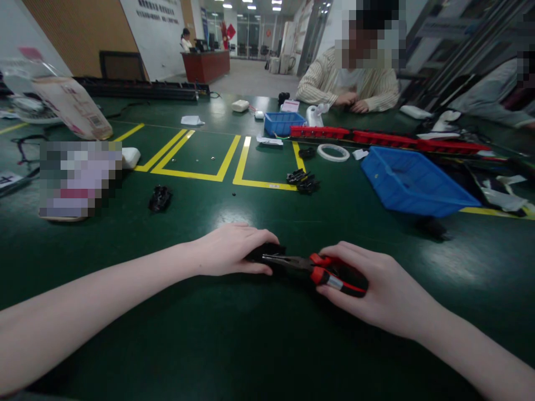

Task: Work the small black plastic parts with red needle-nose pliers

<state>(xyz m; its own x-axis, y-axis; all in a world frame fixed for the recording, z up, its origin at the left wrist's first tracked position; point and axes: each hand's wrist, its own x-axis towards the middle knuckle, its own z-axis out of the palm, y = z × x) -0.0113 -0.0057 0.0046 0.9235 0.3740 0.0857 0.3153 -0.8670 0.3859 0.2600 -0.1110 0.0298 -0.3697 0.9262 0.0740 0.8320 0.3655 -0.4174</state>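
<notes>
My left hand is closed around a small black part, whose kind I cannot make out because the fingers cover much of it. My right hand grips red-and-black handled needle-nose pliers. The plier jaws point left and meet the black part between my left thumb and fingers; whether they bite on it is too small to tell. Both hands are low over the green table. Farther off lie a similar-looking black piece on the left and a few black pieces near the yellow tape.
A blue bin stands to the right, a smaller blue bin farther back. A red strip and a white tape ring lie beyond. At left are a bottle and a blurred-out flat object. A person sits opposite.
</notes>
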